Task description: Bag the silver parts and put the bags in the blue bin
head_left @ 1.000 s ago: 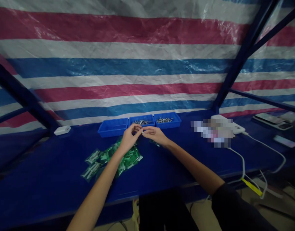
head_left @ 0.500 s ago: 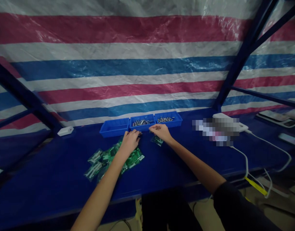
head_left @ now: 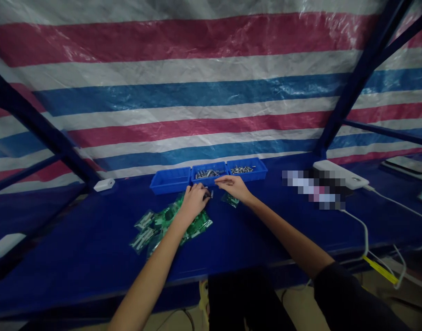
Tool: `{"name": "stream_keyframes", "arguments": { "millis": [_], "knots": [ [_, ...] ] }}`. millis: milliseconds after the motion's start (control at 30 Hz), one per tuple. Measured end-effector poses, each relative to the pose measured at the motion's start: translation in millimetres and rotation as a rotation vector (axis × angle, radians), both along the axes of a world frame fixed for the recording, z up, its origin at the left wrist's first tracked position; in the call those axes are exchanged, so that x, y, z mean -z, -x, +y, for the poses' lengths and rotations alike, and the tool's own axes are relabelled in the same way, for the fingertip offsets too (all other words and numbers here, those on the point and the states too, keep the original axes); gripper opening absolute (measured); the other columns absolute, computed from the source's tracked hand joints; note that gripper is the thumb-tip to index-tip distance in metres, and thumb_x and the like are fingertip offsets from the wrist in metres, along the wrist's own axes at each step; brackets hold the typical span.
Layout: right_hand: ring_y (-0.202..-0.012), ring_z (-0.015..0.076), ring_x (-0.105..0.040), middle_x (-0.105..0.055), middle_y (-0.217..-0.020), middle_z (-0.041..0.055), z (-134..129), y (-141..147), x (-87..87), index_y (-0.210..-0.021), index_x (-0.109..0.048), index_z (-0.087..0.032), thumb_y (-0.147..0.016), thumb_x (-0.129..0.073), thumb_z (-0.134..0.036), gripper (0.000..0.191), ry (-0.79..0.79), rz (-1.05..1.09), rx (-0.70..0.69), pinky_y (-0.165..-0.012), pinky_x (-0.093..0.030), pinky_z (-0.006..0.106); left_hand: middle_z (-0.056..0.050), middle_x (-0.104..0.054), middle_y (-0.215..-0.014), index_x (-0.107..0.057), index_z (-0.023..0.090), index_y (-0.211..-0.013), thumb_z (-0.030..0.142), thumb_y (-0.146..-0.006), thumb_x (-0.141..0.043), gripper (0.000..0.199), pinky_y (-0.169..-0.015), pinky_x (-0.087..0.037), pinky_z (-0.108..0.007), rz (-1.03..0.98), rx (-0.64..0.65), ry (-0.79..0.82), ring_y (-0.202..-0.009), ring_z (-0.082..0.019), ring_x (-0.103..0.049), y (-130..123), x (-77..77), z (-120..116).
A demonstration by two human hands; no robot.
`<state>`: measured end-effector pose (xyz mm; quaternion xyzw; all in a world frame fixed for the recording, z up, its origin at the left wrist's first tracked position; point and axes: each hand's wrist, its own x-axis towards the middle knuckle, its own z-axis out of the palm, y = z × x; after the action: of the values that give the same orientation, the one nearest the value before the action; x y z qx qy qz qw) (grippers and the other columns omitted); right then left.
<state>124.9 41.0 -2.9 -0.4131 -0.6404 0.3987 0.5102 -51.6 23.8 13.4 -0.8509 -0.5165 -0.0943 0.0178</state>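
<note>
My left hand (head_left: 195,200) is closed at the near side of the blue bins, over a pile of small clear bags (head_left: 170,216) with green and silvery contents. A small silvery metal piece (head_left: 211,194) shows at its fingertips. My right hand (head_left: 233,186) hovers just in front of the bins, its fingers pressed together and pointing left; whatever they hold, if anything, cannot be made out. Below that hand lies a single small bag (head_left: 230,199) with silvery parts. Small metal parts (head_left: 207,174) fill the middle bin, and more metal pieces (head_left: 242,169) lie in the right bin.
The left blue bin (head_left: 170,180) stands in line with the other two. A white charger (head_left: 104,185) is at the back left. On the right sit a white power bank (head_left: 340,174) and its cable (head_left: 364,230). Blue frame posts (head_left: 349,92) rise before a striped sheet (head_left: 211,101).
The view has shifted, so the bins and bags appear farther right. The silvery piece at my left fingertips shows more clearly. My right fingers look straighter than before.
</note>
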Motion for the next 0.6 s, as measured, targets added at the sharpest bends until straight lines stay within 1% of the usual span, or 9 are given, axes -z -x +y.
{"name": "stream_keyframes", "arguments": {
  "millis": [67,133,200,233,300,367,467,533,600],
  "knots": [
    [-0.074,0.0162,-0.065,-0.071,-0.086,0.0046,0,-1,6.4,-0.088,-0.07,-0.018,-0.072,-0.06,-0.023,0.02,-0.08,-0.166,0.015,-0.075,-0.05,0.032,-0.008,-0.058,-0.102,-0.062,0.019,-0.093,0.028,-0.081,-0.054,0.017,-0.087,-0.034,-0.042,-0.006,0.002,-0.008,-0.101,-0.027,-0.051,-1,0.3,-1],
    [-0.085,0.0172,-0.064,-0.07,-0.095,0.0037,-1,-2,11.1,-0.094,-0.069,-0.021,-0.072,-0.06,-0.019,0.025,-0.195,-0.331,-0.01,-0.082,-0.047,0.033,-0.009,-0.058,-0.103,-0.06,0.019,-0.097,0.026,-0.082,-0.053,0.019,-0.087,-0.035,-0.042,-0.019,0.016,0.011,-0.101,-0.027,-0.051,-1,0.6,-1],
    [-0.097,0.0185,-0.06,-0.068,-0.103,0.0037,-3,-1,13.9,-0.099,-0.068,-0.023,-0.073,-0.06,-0.018,0.028,-0.284,-0.466,-0.044,-0.089,-0.042,0.034,-0.008,-0.059,-0.104,-0.06,0.019,-0.098,0.021,-0.082,-0.051,0.018,-0.087,-0.036,-0.041,-0.041,0.049,0.055,-0.103,-0.025,-0.052,-1,0.9,0],
    [-0.099,0.0191,-0.059,-0.068,-0.103,0.0042,-4,-1,14.7,-0.1,-0.068,-0.023,-0.074,-0.06,-0.019,0.027,-0.306,-0.523,-0.055,-0.09,-0.041,0.035,-0.007,-0.059,-0.103,-0.06,0.02,-0.097,0.018,-0.082,-0.05,0.018,-0.087,-0.037,-0.039,-0.059,0.07,0.078,-0.103,-0.024,-0.052,-1,1.2,1],
    [-0.096,0.02,-0.06,-0.069,-0.101,0.0049,-5,1,15.0,-0.101,-0.068,-0.023,-0.076,-0.06,-0.024,0.025,-0.31,-0.613,-0.062,-0.087,-0.041,0.034,-0.006,-0.06,-0.101,-0.06,0.02,-0.095,0.015,-0.08,-0.051,0.019,-0.086,-0.04,-0.036,-0.114,0.12,0.106,-0.101,-0.022,-0.054,0,2.2,4],
    [-0.094,0.0203,-0.061,-0.07,-0.099,0.0047,-5,2,14.1,-0.1,-0.068,-0.023,-0.076,-0.062,-0.027,0.024,-0.31,-0.664,-0.056,-0.084,-0.041,0.032,-0.005,-0.061,-0.096,-0.06,0.02,-0.092,0.014,-0.077,-0.053,0.017,-0.084,-0.042,-0.034,-0.19,0.166,0.122,-0.096,-0.02,-0.056,1,3.8,8],
    [-0.092,0.0198,-0.062,-0.07,-0.097,0.0041,-5,2,12.1,-0.098,-0.068,-0.023,-0.076,-0.064,-0.03,0.023,-0.323,-0.694,-0.047,-0.08,-0.041,0.029,-0.004,-0.059,-0.091,-0.06,0.019,-0.088,0.017,-0.075,-0.057,0.013,-0.077,-0.045,-0.031,-0.317,0.195,0.132,-0.082,-0.017,-0.058,2,5.9,13],
    [-0.09,0.0193,-0.063,-0.071,-0.093,0.0039,-4,1,11.6,-0.095,-0.069,-0.023,-0.076,-0.064,-0.03,0.022,-0.319,-0.691,-0.041,-0.079,-0.041,0.028,-0.004,-0.058,-0.088,-0.058,0.019,-0.086,0.021,-0.075,-0.058,0.012,-0.071,-0.046,-0.029,-0.369,0.187,0.129,-0.073,-0.015,-0.058,2,5.7,14],
    [-0.087,0.0186,-0.064,-0.071,-0.09,0.0041,-3,1,12.3,-0.094,-0.068,-0.022,-0.075,-0.064,-0.028,0.021,-0.292,-0.639,-0.034,-0.078,-0.042,0.028,-0.004,-0.058,-0.088,-0.058,0.019,-0.087,0.026,-0.076,-0.058,0.013,-0.07,-0.045,-0.029,-0.385,0.161,0.107,-0.072,-0.015,-0.057,2,3.7,13]
  ]
}}
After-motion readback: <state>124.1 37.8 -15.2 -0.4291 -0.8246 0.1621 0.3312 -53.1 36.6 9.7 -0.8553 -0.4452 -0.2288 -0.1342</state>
